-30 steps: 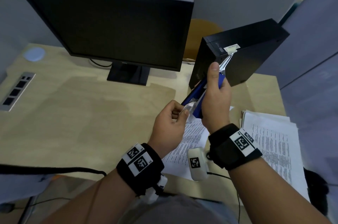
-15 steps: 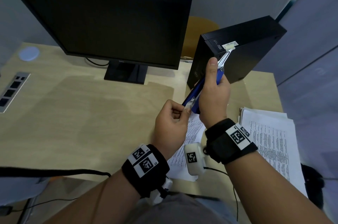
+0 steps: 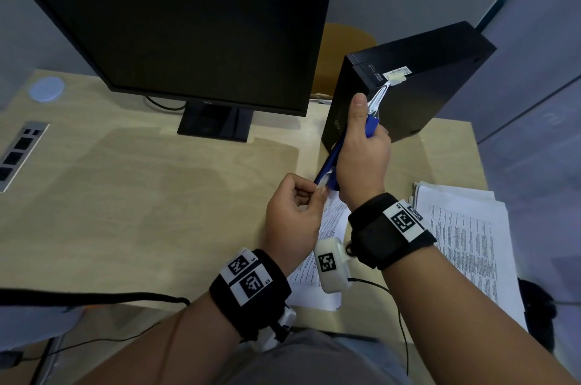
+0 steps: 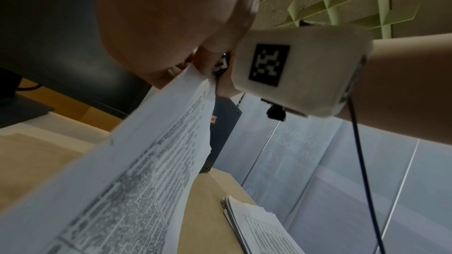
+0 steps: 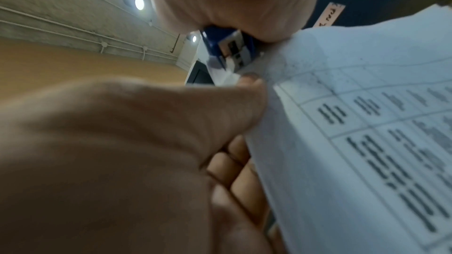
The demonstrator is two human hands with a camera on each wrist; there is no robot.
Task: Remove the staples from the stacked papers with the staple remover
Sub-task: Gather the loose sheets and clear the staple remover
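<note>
pale wood desk (image 3: 125,196) fills the scene, with a dark monitor (image 3: 176,32) standing beyond the left hand (image 3: 292,221) and a black computer case (image 3: 408,83) just behind the right hand (image 3: 361,161).

the staple remover (image 3: 372,125) is a long blue tool with a shiny metal tip at its far end; that tip points up toward a white label on the case. its near end, blue with a metal piece, meets the top corner of the stapled papers (image 3: 327,227), which are white sheets printed with a table of small dark text. they are lifted off the desk between the two wrists, corner up, with the rest hanging down toward the desk edge. from the right wrist view the tool's blue and silver end (image 5: 227,51) sits right at the paper corner (image 5: 342,103); no staple can be made out.

the right hand is wrapped round the tool's handle, fingers curled, thumb stretched along its top toward the metal tip. the left hand pinches the paper corner between thumb and curled fingers, touching the tool's near end.

another stack of printed sheets (image 3: 465,233) lies flat on the desk to the right of the right wrist, well apart from the held papers.
</note>
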